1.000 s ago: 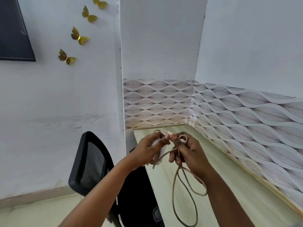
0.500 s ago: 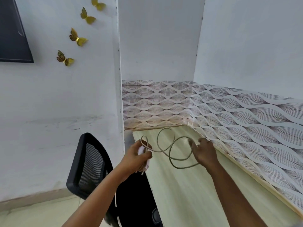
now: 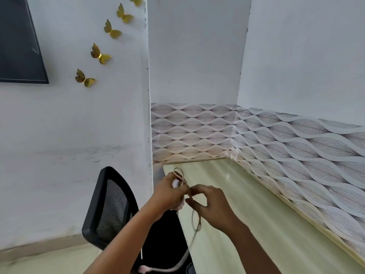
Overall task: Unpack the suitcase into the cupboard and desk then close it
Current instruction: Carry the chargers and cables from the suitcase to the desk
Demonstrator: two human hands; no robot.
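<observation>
A pale charger cable (image 3: 196, 224) is held in both hands above the near left corner of the light wooden desk (image 3: 246, 214). My left hand (image 3: 167, 194) grips the white plug end with a small loop of cable sticking up from it. My right hand (image 3: 213, 204) pinches the cable just to the right of the left hand, almost touching it. A short loop of cable hangs below my right hand and trails down toward the chair. The suitcase and cupboard are out of view.
A black mesh office chair (image 3: 110, 206) stands left of the desk, against the white wall. Patterned wallpaper (image 3: 276, 147) lines the desk's back and right sides. Gold butterfly decorations (image 3: 98, 54) and a dark framed panel (image 3: 17, 40) hang on the left wall.
My hands, spread apart with a wide cable loop half a second ago, have come together again. The loop has shrunk and the slack hangs below my right hand.
</observation>
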